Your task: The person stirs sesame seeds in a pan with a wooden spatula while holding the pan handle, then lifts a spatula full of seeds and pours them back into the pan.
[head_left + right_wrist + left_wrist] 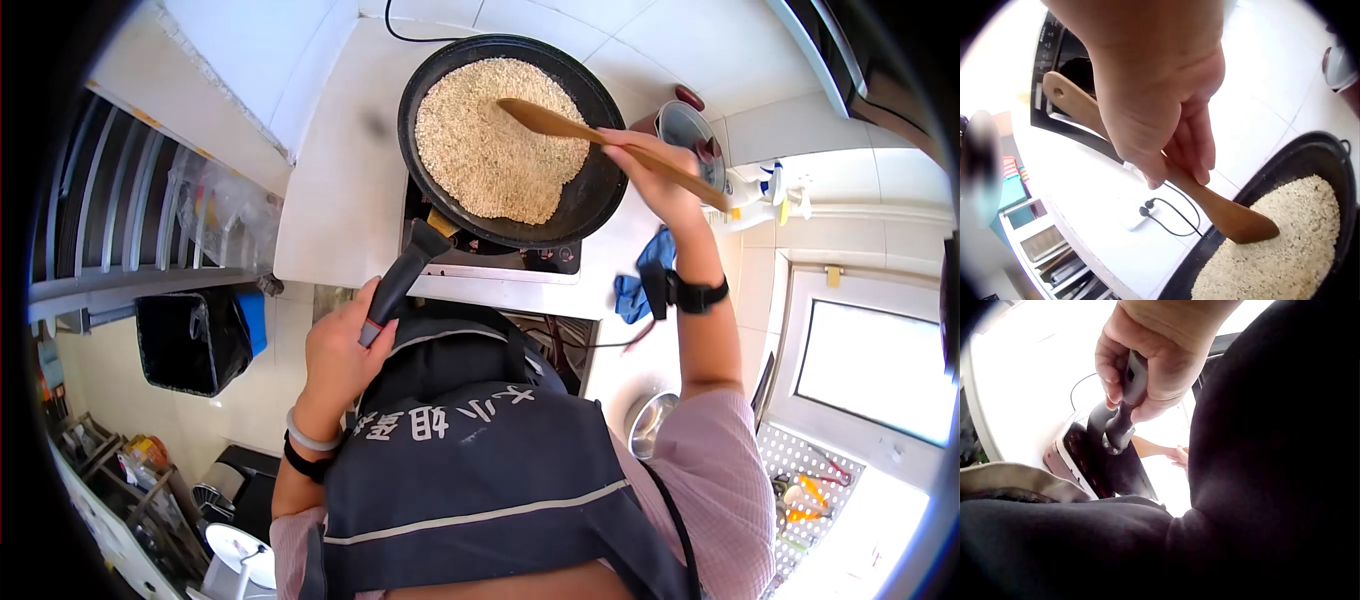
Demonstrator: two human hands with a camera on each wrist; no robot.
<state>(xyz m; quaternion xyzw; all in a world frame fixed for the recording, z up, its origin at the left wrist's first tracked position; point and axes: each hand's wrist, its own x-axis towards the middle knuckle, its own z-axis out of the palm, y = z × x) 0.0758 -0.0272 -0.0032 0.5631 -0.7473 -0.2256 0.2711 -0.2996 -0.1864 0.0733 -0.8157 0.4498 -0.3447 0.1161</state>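
A black frying pan (592,205) stands over the cooktop, holding a broad layer of pale grain flakes (490,140). My left hand (345,345) grips the pan's dark grey handle (400,285); the left wrist view shows the fingers and thumb wrapped about the handle's end (1136,381). With my right hand (655,175) I hold a wooden spatula (560,124) by its shaft, fingers and thumb pinching it. In the right wrist view the spatula's blade (1244,225) meets the surface of the flakes (1285,250), and its holed end sticks out behind the hand.
The induction cooktop (550,258) lies under the pan on a white counter (330,200). Right of it are a lidded pot (685,130), a blue cloth (630,295) and a metal bowl (652,420). A black bin (190,340) stands on the floor at left.
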